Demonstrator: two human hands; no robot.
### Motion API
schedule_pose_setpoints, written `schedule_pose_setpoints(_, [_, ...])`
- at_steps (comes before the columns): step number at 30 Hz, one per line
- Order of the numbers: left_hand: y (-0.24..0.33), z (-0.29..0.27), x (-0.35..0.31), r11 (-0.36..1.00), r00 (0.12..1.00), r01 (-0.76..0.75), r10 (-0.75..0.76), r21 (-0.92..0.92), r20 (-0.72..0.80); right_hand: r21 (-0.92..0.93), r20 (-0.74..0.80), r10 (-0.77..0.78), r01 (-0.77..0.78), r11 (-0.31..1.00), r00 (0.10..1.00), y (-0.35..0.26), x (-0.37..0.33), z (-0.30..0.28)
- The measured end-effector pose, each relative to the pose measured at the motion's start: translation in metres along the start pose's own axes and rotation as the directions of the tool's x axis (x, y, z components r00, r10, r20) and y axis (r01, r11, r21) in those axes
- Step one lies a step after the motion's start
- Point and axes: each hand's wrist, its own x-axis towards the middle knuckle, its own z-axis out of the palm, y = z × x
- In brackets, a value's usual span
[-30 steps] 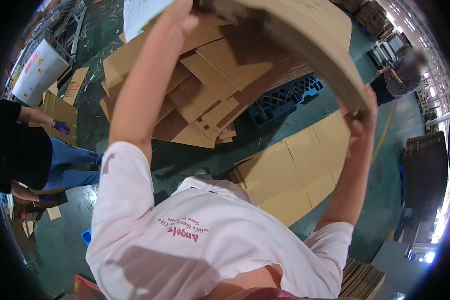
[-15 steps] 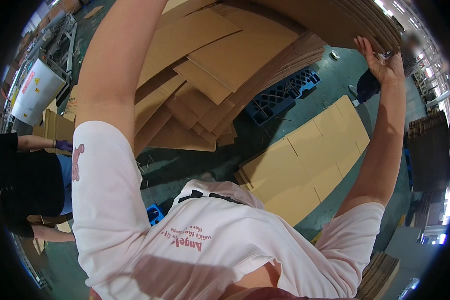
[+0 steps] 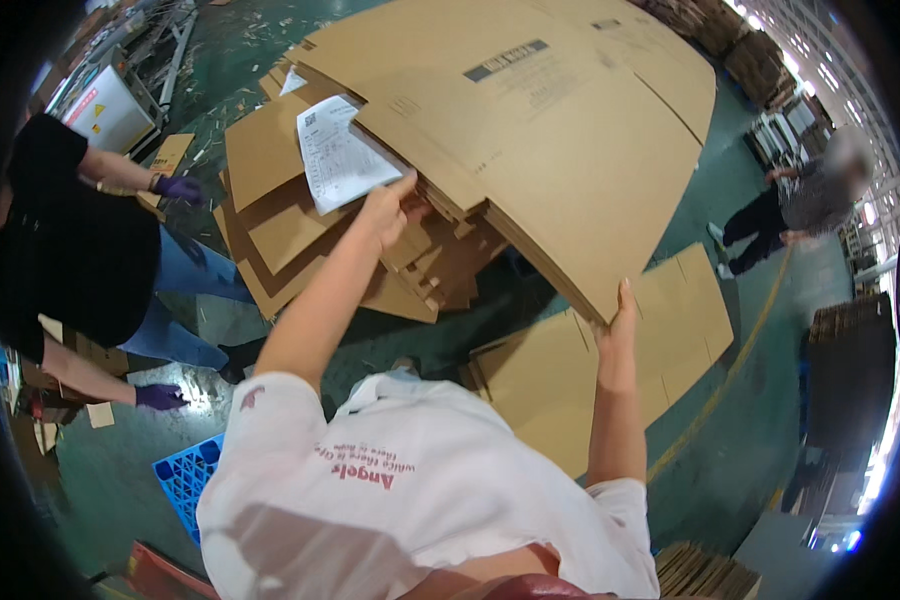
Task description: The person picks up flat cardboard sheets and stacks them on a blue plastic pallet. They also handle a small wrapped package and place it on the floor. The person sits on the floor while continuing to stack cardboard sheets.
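Observation:
A thick bundle of flattened cardboard boxes (image 3: 560,150) spreads out before me, its printed brown face up. My left hand (image 3: 385,210) is closed on the bundle's near edge at the left, by a notch. My right hand (image 3: 618,322) grips its near right corner, thumb on top; its fingers underneath are hidden. Beside my left hand lies a white printed paper sheet (image 3: 342,155). Under the bundle and to its left is an uneven pile of brown cardboard sheets (image 3: 280,220).
More flattened cardboard (image 3: 540,385) lies on the floor below my right hand. At the left stands a person in black (image 3: 95,230) with purple gloves, close to the pile. Another person (image 3: 805,195) stands at far right. A blue plastic pallet (image 3: 188,480) is at lower left.
The bundle has come down from overhead, and its printed face now shows. Both my hands are lower and closer together. The white paper has come into view, and the gloved person appears nearer.

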Motion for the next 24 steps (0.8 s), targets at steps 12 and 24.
schedule_pose_setpoints(12, [-0.195,-0.103,-0.267,0.985,0.906,0.154,-0.107,0.083,-0.408,0.142,0.046,-0.032,0.025,0.99,0.998,-0.011,-0.016,0.03])
schedule_pose_setpoints(24, [-0.432,-0.161,-0.603,0.779,0.318,0.576,0.067,0.248,-0.946,0.038,0.329,0.072,-0.089,0.995,0.941,0.072,-0.058,0.011])
